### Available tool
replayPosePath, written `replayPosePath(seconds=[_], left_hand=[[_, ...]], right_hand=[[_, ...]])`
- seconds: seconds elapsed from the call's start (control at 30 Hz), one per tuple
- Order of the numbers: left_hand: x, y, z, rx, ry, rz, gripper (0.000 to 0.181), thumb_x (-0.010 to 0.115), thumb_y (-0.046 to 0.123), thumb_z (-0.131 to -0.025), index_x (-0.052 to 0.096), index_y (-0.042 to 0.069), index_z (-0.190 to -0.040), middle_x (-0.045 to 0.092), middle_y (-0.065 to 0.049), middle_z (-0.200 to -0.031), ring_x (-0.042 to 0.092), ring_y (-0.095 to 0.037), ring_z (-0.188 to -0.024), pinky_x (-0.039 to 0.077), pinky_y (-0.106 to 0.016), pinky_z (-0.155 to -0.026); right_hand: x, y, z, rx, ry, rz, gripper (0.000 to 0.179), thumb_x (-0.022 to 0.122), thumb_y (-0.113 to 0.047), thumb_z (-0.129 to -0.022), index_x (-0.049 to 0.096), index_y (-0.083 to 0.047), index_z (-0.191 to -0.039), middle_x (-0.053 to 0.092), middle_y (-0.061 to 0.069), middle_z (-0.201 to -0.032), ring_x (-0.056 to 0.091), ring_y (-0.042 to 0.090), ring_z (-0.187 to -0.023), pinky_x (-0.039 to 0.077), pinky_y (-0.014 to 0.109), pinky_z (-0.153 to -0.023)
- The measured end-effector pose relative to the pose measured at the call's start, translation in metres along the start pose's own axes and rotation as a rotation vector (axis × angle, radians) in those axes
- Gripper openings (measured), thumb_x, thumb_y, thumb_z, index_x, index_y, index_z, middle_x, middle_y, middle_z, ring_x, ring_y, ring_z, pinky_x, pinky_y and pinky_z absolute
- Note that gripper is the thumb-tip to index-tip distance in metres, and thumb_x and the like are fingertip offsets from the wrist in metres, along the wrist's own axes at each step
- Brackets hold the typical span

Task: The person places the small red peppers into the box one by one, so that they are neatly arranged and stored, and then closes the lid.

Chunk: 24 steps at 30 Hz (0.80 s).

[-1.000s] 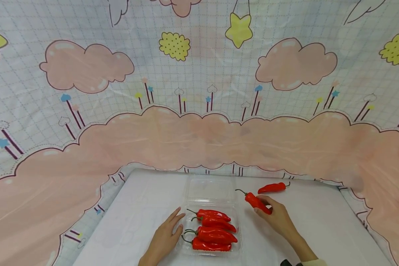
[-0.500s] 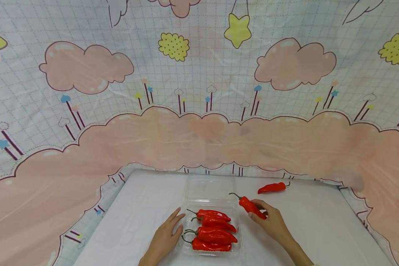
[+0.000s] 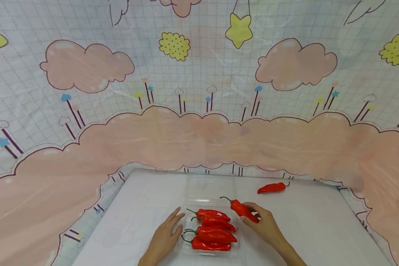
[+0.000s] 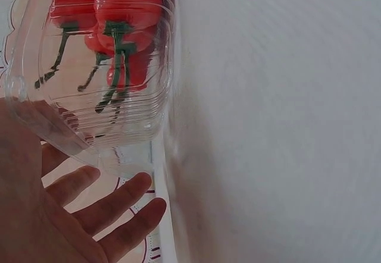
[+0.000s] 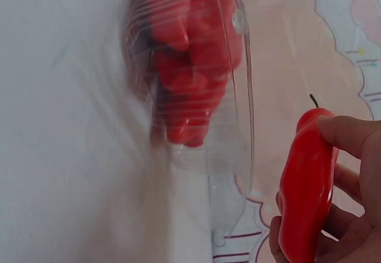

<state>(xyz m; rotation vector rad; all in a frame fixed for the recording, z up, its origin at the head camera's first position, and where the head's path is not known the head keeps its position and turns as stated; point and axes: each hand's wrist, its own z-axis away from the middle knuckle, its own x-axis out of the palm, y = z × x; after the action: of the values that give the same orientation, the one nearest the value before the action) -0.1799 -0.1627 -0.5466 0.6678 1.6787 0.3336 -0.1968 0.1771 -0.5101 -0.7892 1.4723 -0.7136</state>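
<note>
My right hand grips a red pepper with a green stem, held just off the right rim of a clear plastic clamshell box. In the right wrist view, thumb and fingers wrap the held pepper. Several red peppers lie in the box with their stems to the left; its lid is folded back, away from me. At the box's left side is my left hand, fingers extended. The left wrist view shows those fingers spread beside the box wall.
One loose red pepper lies on the white table toward the back right. Behind the table hangs a patterned cloth with clouds and stars, which also runs down both sides.
My right hand has carried the gripped pepper left and toward me, up to the box's right rim. The left hand, the box and the loose pepper stay where they were.
</note>
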Motion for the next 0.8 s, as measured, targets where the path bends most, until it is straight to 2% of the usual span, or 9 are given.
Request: replayPosePath(seconds=[0.23,0.4,0.63,0.8], left_hand=[[0.0,-0.001,0.0,0.011,0.01,0.0,0.039,0.062,0.018,-0.094,0.061,0.016,-0.133,0.048,-0.002,-0.151,0.06,-0.032,-0.125,0.051,-0.054,-0.098],[0.0,-0.001,0.0,0.016,0.015,0.002,0.039,0.062,0.017,-0.094,0.062,0.016,-0.132,0.049,-0.002,-0.151,0.06,-0.032,-0.124,0.051,-0.054,-0.097],[0.0,-0.001,0.001,0.02,0.019,-0.001,0.039,0.062,0.018,-0.094,0.062,0.017,-0.132,0.049,-0.001,-0.151,0.061,-0.032,-0.123,0.052,-0.054,-0.097],[0.0,-0.001,0.001,0.018,0.021,-0.005,0.038,0.062,0.018,-0.094,0.062,0.017,-0.132,0.049,-0.001,-0.151,0.061,-0.031,-0.123,0.052,-0.054,-0.097]], right_hand=[[0.009,-0.01,0.003,-0.048,-0.026,-0.027,0.043,0.078,-0.026,-0.083,0.064,-0.022,-0.124,0.068,-0.002,-0.113,0.06,0.014,-0.099,0.053,0.017,-0.075],[0.013,-0.017,0.005,-0.072,-0.058,-0.058,0.044,0.078,-0.027,-0.083,0.064,-0.021,-0.124,0.068,0.001,-0.115,0.061,0.017,-0.097,0.054,0.017,-0.073],[0.018,-0.023,0.004,-0.104,-0.115,-0.076,0.045,0.076,-0.029,-0.085,0.063,-0.019,-0.126,0.068,0.005,-0.119,0.062,0.02,-0.1,0.052,0.014,-0.076],[0.022,-0.027,0.004,-0.133,-0.141,-0.065,0.047,0.076,-0.033,-0.084,0.062,-0.019,-0.126,0.068,0.004,-0.119,0.062,0.02,-0.102,0.054,0.017,-0.08]])
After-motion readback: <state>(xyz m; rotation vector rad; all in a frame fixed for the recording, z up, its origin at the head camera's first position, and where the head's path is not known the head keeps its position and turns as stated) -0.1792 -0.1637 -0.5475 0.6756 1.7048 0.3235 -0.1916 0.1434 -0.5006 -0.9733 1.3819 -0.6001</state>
